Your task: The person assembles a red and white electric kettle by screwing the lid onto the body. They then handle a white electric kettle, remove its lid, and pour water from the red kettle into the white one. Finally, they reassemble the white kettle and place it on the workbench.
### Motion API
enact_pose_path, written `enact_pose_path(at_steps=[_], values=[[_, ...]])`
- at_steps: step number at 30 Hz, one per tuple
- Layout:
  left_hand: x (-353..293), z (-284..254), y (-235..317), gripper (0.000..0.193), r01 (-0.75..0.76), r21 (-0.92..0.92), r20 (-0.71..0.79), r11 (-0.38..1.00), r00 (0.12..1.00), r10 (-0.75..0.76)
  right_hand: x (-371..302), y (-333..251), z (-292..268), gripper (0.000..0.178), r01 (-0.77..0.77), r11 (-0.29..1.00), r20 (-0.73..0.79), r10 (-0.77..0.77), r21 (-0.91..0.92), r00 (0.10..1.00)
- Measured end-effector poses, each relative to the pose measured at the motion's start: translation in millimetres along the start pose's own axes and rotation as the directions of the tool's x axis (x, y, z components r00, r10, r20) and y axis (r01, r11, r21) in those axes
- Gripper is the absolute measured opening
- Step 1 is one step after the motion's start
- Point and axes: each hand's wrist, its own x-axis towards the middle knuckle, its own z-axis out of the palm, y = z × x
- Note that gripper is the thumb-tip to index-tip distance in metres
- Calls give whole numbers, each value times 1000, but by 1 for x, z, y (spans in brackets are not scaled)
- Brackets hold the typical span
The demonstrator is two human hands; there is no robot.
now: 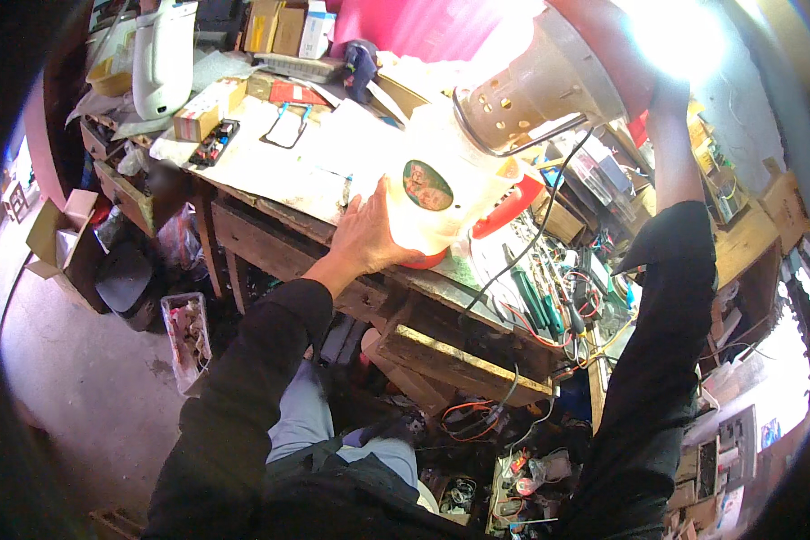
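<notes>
stands in a cluttered workshop, with a grey floor (90,378) at left and a white glare at far right. leans over a long wooden workbench (252,171), pale and worn on top, with a rough drawer (468,360) pulled out on the near side. beyond it, hanging pink sheeting (405,31); at far left, a rounded white housing (164,67); on the floor at left, an open cardboard box (49,243).

on the bench, just right of the middle, has a white appliance (450,207), bulky and smooth, with a red base (427,261), a curved red handle (510,207) to the right and an oval window (427,184) on the near face. above its far right side, tilted, shows a cloudy, tapering plastic cup (549,85), pierced with round holes and circled by a thin ring (463,117).

cups the left hand (369,236) around the near left side of the appliance, holding it. raises the right hand (639,58) to the cup's upper end, half lost in glare; cannot tell how tightly closed. to the right, near tangled wires, green-handled pliers (529,297) and a thin black cable (535,229).
</notes>
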Motion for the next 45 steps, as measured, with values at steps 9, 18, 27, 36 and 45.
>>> enact_pose_path(at_steps=[9, 18, 27, 36, 45], values=[[-2, -1, 1, 144, 5, 8, -1, 1000, 1000, -5, -2, 9, -8, 16, 71, 949, 99, -42, -306, 994], [-2, -6, 4, 144, 14, -17, 18, 1000, 1000, -13, -23, -2, -2, 16, -158, 942, -25, 173, 295, 985], [-4, -1, -5, 147, 0, 1, -39, 1000, 999, 0, -23, 5, 12, 25, 30, 982, -39, -38, -188, 999], [-3, -5, -6, 141, -45, -105, -71, 993, 997, 38, -49, -62, 16, 23, -174, 968, -93, 193, 179, 977], [-11, -3, -14, 112, -273, -251, -359, 929, 917, 173, -33, -60, 7, 15, 65, 972, -185, -23, 225, 982]])
